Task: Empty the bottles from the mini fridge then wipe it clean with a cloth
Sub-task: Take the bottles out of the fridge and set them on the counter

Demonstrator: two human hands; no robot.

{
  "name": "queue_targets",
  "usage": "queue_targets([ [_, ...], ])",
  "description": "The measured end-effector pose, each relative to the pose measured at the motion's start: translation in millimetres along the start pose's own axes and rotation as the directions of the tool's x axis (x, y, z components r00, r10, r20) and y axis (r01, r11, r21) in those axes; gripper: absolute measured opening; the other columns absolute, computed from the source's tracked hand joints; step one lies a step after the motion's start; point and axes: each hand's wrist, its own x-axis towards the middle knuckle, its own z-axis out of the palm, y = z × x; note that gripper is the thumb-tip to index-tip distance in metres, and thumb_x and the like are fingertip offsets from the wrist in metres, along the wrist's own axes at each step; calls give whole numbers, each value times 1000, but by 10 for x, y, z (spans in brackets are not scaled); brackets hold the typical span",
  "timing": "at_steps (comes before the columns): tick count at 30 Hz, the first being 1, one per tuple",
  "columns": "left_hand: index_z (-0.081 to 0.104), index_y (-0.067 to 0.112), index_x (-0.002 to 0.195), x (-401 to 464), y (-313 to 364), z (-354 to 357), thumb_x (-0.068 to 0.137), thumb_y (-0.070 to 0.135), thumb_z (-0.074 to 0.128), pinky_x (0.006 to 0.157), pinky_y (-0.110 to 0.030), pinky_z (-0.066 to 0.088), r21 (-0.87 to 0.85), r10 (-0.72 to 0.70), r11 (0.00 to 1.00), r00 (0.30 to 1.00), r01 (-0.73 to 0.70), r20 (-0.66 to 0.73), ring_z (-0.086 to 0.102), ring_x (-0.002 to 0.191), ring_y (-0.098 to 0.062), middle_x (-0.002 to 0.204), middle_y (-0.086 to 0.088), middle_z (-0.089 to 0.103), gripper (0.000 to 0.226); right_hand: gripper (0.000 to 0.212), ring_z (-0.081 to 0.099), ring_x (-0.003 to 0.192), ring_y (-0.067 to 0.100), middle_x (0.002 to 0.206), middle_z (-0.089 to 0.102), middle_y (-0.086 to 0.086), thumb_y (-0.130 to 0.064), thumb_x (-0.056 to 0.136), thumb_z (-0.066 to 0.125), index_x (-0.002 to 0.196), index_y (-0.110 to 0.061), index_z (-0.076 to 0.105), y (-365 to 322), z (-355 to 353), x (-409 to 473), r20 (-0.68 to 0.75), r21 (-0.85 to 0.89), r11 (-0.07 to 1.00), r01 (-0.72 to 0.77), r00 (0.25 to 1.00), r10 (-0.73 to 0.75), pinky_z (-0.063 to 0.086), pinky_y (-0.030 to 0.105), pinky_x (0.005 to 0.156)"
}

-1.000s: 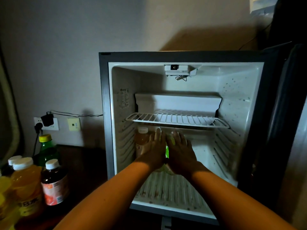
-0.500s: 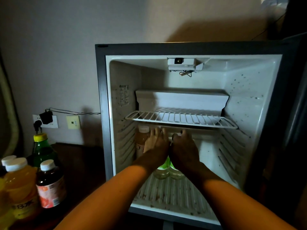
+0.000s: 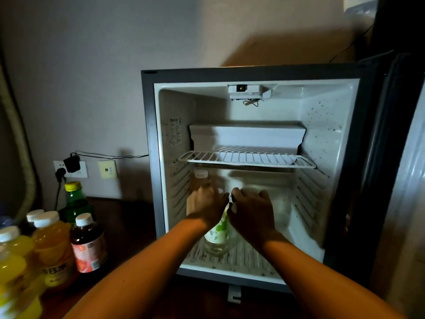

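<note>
The open mini fridge (image 3: 150, 157) stands straight ahead with a white interior. Both hands reach into its lower compartment. My left hand (image 3: 207, 207) curls over the top of a clear bottle with a green and white label (image 3: 217, 237), which stands on the ribbed fridge floor (image 3: 250, 256). My right hand (image 3: 251, 214) is curled right beside it, over the top of a second clear bottle that it almost wholly hides. An amber bottle with a white cap (image 3: 200, 179) stands at the back left, behind my left hand. No cloth is in view.
A bare white wire shelf (image 3: 246, 157) spans the fridge above my hands. The door (image 3: 395, 157) hangs open at the right. On the dark table (image 3: 128, 222) at the left stand a green bottle (image 3: 76, 201), an orange one (image 3: 54, 245), a dark one (image 3: 88, 247) and a yellow one (image 3: 13, 261).
My fingers have gone from stretched out flat to curled over the bottle tops. The green-label bottle now shows further forward, below my hands.
</note>
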Motion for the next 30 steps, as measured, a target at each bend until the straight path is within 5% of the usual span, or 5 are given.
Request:
queue_targets([
  [5,65,18,100,-160,-11,-211,84,54,58,70,-30,45,28,-92,995,995,91,29,64,96,-31,104,-8,69,40,13,59,59,24,59,60,-1,-25,69,59,78,-24,48,-77,-240,26,63,93,981,-172,984,166,30,34,71],
  [10,59,19,93,-351,-24,-335,79,62,59,64,-29,46,23,-4,1000,1000,5,-27,65,81,-26,91,-3,68,45,21,53,78,23,68,59,-5,-37,71,57,86,-29,45,-140,-473,102,240,237,903,-358,922,302,28,34,80],
  [14,64,18,81,-456,-89,-542,74,62,62,61,-29,51,64,11,998,1000,-9,-17,64,70,-23,77,0,67,44,21,54,71,21,63,55,-9,-40,69,61,82,-28,48,-261,-699,84,225,308,918,-249,957,184,36,33,80],
  [20,53,20,64,-660,-274,-894,76,60,60,56,-26,46,116,41,993,995,-31,-87,57,62,-15,64,7,57,42,20,51,60,15,63,53,-11,-32,72,68,67,-26,50,-540,-889,89,202,409,892,-193,972,118,31,19,49],
  [30,56,17,59,-865,-783,-1349,72,62,63,51,-30,53,170,50,985,992,-30,-114,58,52,-15,52,4,55,47,12,61,67,17,70,64,-3,-34,69,63,71,-24,59,-1158,-873,184,275,496,862,-100,960,-47,55,36,62],
])
